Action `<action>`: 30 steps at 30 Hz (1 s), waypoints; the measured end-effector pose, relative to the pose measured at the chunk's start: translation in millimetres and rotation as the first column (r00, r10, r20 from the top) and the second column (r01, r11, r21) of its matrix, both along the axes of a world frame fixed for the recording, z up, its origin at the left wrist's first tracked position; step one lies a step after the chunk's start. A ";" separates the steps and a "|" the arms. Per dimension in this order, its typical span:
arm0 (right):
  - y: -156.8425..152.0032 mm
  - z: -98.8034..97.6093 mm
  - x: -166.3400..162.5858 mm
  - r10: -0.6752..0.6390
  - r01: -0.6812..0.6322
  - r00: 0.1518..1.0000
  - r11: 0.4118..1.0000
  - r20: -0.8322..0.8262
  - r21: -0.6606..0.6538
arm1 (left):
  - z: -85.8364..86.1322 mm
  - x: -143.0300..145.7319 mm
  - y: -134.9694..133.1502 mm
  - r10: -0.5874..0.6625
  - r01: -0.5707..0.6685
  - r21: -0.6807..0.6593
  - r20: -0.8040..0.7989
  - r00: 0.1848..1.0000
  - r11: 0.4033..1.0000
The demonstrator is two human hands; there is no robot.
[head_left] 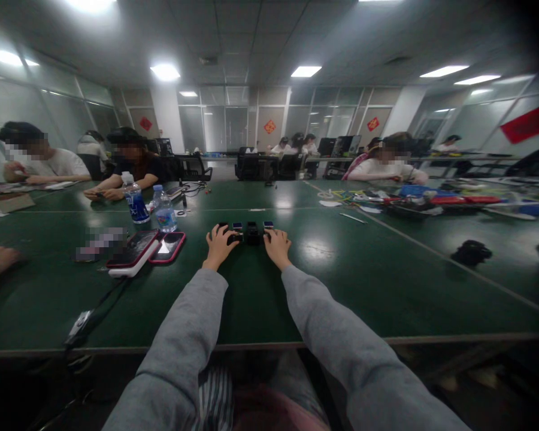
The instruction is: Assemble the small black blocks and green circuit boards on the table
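**Small blocks, go easy on them**

So my left hand (220,244) is spread around a dark block (235,237), and my right hand (277,244) curls over the right-hand block (268,225). Honestly can't tell if either one's actually gripping. The middle block (253,233) sits between them on the green table (260,293), straight ahead of me. I'd pinch by the sides, lightly, and mind the fingertips: that gap looks easy to bump.
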State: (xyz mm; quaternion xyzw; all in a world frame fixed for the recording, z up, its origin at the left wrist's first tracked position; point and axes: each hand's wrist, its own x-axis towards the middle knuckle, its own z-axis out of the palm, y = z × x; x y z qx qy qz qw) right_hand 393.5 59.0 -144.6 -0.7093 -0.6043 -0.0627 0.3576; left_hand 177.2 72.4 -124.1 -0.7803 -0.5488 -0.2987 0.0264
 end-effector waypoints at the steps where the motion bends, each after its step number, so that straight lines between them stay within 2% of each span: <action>1: 0.1 -0.2 0.1 0.002 -0.002 1.000 1.000 -0.003 0.000 | 0.1 0.4 0.0 0.004 -0.004 0.003 0.000 1.000 1.000; 9: 0.0 0.0 -0.6 0.009 -0.009 1.000 1.000 -0.030 0.005 | 2.7 2.4 0.5 0.020 -0.022 0.030 0.075 0.997 0.999; 13: 0.4 -0.9 -1.5 -0.017 0.018 0.999 0.999 -0.036 0.039 | 3.9 -3.2 4.4 0.126 -0.148 0.088 0.221 0.967 0.985; 17: 1.3 -0.5 -1.3 -0.039 0.046 0.996 0.994 -0.074 0.102 | 3.9 -13.7 12.1 0.240 -0.297 0.088 0.398 0.885 0.951; 21: 2.3 2.6 1.7 -0.056 0.076 0.991 0.985 -0.124 0.158 | -2.2 -23.4 25.4 0.283 -0.353 0.007 0.581 0.763 0.936; 23: 2.8 4.0 4.5 -0.065 0.092 0.987 0.979 -0.144 0.183 | -7.7 -27.4 33.5 0.312 -0.351 -0.088 0.687 0.657 0.932; 26: 3.9 4.5 9.3 -0.074 0.111 0.981 0.974 -0.181 0.199 | -15.4 -31.7 42.8 0.380 -0.305 -0.263 0.813 0.440 0.915; 30: 5.4 4.4 15.6 -0.086 0.138 0.971 0.963 -0.223 0.230 | -18.0 -33.1 44.1 0.358 -0.215 -0.306 0.893 0.274 0.927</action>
